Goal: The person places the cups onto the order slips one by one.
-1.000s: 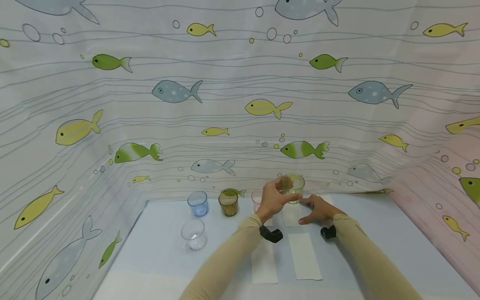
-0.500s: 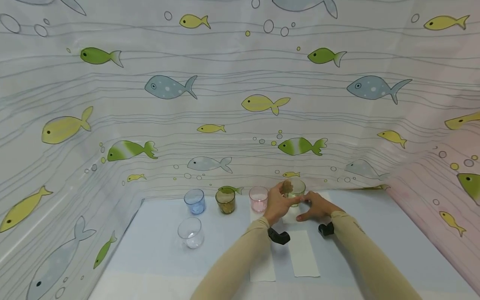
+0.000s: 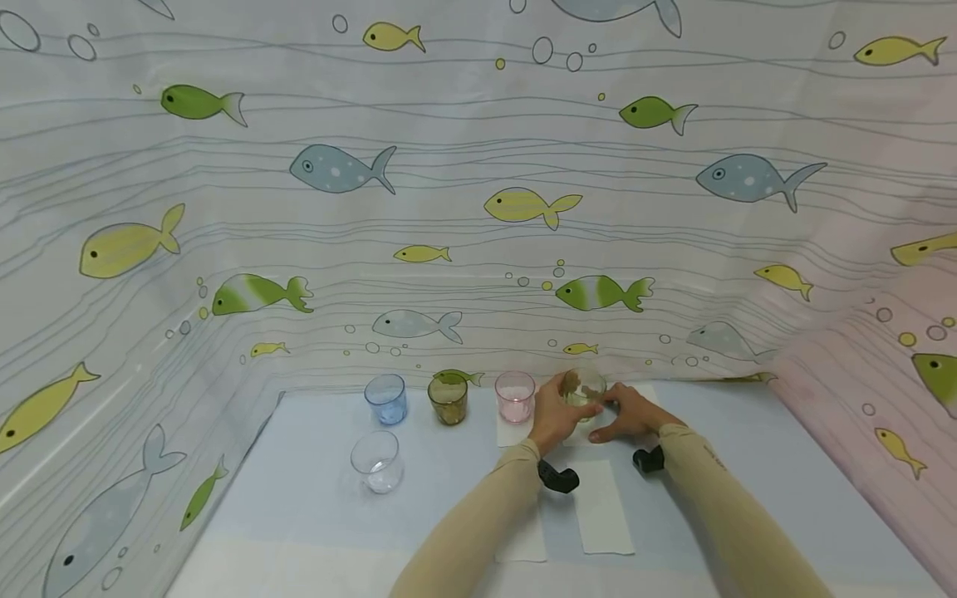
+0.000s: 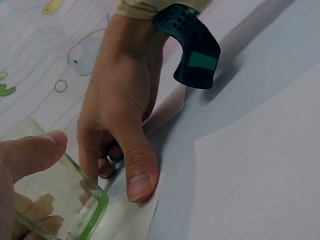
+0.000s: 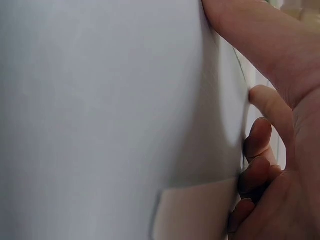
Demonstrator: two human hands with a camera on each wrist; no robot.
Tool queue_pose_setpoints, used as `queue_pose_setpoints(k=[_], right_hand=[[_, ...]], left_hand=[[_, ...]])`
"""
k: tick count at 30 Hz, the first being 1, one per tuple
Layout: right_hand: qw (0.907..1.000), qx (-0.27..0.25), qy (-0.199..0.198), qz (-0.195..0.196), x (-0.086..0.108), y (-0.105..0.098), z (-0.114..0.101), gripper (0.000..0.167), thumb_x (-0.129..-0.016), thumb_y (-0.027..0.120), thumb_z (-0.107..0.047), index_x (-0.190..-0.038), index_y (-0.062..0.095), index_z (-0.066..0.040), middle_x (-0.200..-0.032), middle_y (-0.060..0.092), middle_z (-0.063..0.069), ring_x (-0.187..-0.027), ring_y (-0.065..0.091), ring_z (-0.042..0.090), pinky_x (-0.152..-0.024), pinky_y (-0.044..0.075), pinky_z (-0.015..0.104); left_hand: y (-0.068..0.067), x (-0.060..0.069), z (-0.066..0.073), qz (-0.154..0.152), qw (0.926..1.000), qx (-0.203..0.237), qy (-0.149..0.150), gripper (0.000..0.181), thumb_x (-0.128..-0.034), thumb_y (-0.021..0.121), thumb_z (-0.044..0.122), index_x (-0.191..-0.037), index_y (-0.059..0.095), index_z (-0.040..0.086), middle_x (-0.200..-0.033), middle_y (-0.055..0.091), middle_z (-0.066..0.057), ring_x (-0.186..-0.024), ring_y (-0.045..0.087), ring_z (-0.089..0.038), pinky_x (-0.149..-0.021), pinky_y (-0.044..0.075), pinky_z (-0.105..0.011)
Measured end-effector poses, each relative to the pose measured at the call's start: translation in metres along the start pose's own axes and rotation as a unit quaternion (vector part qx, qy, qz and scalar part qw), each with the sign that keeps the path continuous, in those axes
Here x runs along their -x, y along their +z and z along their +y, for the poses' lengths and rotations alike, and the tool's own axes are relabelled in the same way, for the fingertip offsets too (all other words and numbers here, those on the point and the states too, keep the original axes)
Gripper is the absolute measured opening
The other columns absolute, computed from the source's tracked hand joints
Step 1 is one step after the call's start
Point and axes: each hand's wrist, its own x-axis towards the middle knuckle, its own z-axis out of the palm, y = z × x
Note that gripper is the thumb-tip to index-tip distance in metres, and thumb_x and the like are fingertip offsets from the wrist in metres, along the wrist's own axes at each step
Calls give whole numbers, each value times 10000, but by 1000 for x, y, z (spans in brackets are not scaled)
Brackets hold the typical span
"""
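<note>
My left hand (image 3: 555, 413) grips a pale yellow-green drinking glass (image 3: 593, 384) at the back of the table, thumb across its near side. In the left wrist view the same glass (image 4: 50, 192) appears tilted, its green base just over a white paper strip (image 4: 131, 217). Whether the base touches the strip I cannot tell. My right hand (image 3: 634, 414) is close on the glass's right, thumb and fingers spread apart with the fingertips down at the strip and table. The right wrist view shows that hand's thumb (image 5: 260, 37) and bent fingers against the surface, holding nothing visible.
A pink glass (image 3: 515, 399) stands on another paper strip left of my left hand. Further left are a brown glass (image 3: 448, 400), a blue glass (image 3: 386, 400) and a clear glass (image 3: 377, 463). Two strips, one a white strip (image 3: 604, 508), lie nearer me. A fish-patterned curtain (image 3: 463, 183) rises behind.
The yellow-green glass has come down in my left hand toward the paper strip at the back. My right hand has stayed nearly in place. The view has shifted slightly.
</note>
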Motion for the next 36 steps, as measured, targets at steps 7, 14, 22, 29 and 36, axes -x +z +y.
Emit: queue_pose_setpoints(k=[7,14,22,29,36], right_hand=[[9999,-56,-82,70,3,2,-4,938,-712,995,-440,-1395,602,69,-1289,583,206,-1271,536,423,-1122,455,637],[9998,120,-148,-8,-2,0,-5,968,-732,977,-461,-1486,580,-2,-1324,558,196,-1287,509,412,-1146,434,649],[10000,33,-12,-30,1,0,-5,987,-728,984,-434,-1486,561,35,-1364,546,233,-1323,491,450,-1171,402,673],[10000,-35,-69,30,4,0,-4,976,-724,992,-402,-1465,563,67,-1359,561,249,-1329,504,470,-1169,408,671],[10000,37,-71,44,3,0,-3,999,-721,990,-432,-1473,556,62,-1385,557,259,-1357,495,492,-1163,420,668]], left_hand=[[1,3,-14,-116,9996,-170,209,790,-810,949,204,-1486,571,45,-1447,666,-121,-1351,619,-263,-1165,498,-430],[-4,0,-19,-74,9989,-368,279,791,-797,950,193,-1473,567,41,-1420,670,-146,-1329,630,-274,-1159,506,-424],[-6,-2,-21,-277,9963,-710,403,781,-802,945,197,-1463,564,31,-1372,697,-150,-1272,669,-275,-1131,528,-412],[-5,-1,-22,-346,9952,-781,470,783,-798,948,193,-1462,563,39,-1357,706,-145,-1246,681,-261,-1118,537,-404],[-5,-2,-23,-376,9936,-888,592,784,-800,947,178,-1462,553,31,-1351,707,-147,-1237,685,-258,-1107,543,-397]])
